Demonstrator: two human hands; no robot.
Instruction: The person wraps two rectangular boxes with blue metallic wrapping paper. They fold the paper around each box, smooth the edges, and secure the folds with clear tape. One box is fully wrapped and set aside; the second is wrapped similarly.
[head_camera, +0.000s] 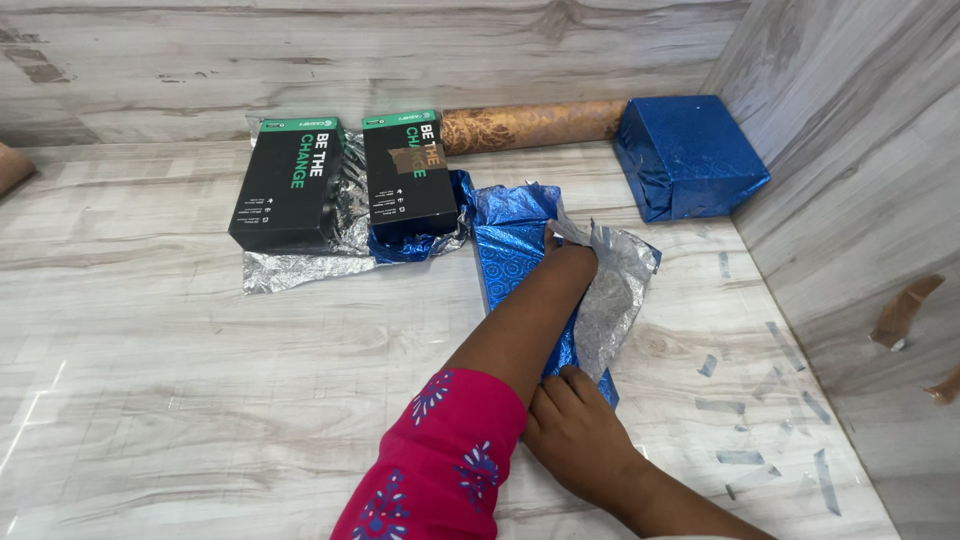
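Note:
A sheet of blue patterned wrapping paper (510, 262) with a silver underside (618, 290) lies folded on the wooden table. My left hand (568, 258), on an arm in a pink sleeve, reaches forward and grips the paper's far end where the silver side turns up. My right hand (578, 432) pinches the near end of the same sheet against the table. Beyond the paper, a black box with a green top (408, 178) rests on crumpled blue paper.
A second black box (285, 185) sits on a silver foil sheet (300, 268) to the left. A brown patterned roll (535, 125) and a blue-wrapped box (690, 155) lie at the back. Tape strips (740, 456) stick to the table at right, beside the side wall (860, 200).

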